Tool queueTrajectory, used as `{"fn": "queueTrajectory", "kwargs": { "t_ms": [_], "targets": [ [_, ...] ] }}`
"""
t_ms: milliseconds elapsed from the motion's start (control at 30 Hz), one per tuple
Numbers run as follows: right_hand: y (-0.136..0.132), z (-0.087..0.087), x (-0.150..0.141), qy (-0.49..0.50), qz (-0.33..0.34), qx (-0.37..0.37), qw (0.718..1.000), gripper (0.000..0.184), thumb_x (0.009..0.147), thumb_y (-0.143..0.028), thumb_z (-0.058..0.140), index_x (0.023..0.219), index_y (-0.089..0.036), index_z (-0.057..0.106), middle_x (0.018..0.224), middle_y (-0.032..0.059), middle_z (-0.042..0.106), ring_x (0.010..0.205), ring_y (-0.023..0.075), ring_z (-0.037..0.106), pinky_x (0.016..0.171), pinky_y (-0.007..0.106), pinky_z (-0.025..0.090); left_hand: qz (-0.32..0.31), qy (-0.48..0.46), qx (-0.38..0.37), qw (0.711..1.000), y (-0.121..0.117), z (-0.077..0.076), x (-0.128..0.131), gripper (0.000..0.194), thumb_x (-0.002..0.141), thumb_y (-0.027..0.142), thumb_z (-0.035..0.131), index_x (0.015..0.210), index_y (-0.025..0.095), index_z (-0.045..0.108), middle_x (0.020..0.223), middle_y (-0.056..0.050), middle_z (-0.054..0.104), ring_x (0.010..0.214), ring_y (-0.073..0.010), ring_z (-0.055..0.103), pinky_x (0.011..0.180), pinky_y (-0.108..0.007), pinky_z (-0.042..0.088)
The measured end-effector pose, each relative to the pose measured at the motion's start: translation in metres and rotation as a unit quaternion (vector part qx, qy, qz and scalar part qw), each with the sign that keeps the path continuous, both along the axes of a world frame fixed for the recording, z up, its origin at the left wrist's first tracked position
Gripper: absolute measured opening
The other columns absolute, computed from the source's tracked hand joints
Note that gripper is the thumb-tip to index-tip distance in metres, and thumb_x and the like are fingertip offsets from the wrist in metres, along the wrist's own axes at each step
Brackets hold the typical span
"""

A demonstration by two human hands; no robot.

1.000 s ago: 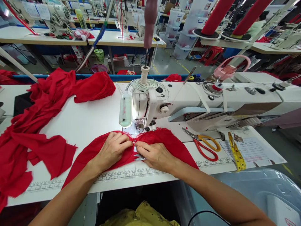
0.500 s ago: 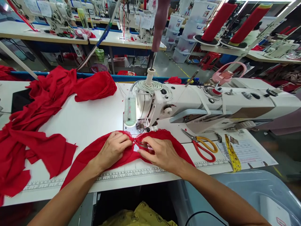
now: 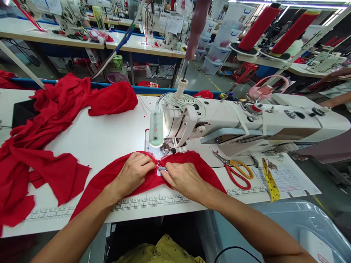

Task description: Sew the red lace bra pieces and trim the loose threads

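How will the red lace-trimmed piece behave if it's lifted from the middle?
The red lace-trimmed piece will probably flop, its wide sides drooping, since it lies low and spread across the table. It looks thin, so likely light for its size. The fine lace edge might snag or stretch.

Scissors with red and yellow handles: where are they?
In the head view, the scissors lie on the white tabletop right of the right hand, between the red fabric and the yellow measuring tape.
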State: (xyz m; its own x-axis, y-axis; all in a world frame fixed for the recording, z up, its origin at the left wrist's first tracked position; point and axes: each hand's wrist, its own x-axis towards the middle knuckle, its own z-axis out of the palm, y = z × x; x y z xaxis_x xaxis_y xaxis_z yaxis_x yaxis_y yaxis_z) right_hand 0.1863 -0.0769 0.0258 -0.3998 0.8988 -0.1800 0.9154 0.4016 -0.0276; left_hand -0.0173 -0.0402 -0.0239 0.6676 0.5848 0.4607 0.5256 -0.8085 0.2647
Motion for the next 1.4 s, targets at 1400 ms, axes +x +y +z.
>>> {"fn": "queueTrajectory", "kwargs": {
  "t_ms": [1400],
  "targets": [
    [0.010, -0.044, 0.017, 0.212, 0.142, 0.111, 0.960, 0.020, 0.092, -0.017, 0.052, 0.105, -0.019, 0.068, 0.072, 0.0011, 0.070, 0.066, 0.0138, 0.061, 0.054, 0.025, 0.027, 0.011, 0.029, -0.046, 0.998, 0.000, 0.007, 0.000, 0.023, 0.094, 0.006, 0.044, 0.093, 0.019, 0.063, 0.087, -0.003, 0.063, 0.082, -0.0189, 0.053, 0.076, -0.034, 0.037]
  ]
}}
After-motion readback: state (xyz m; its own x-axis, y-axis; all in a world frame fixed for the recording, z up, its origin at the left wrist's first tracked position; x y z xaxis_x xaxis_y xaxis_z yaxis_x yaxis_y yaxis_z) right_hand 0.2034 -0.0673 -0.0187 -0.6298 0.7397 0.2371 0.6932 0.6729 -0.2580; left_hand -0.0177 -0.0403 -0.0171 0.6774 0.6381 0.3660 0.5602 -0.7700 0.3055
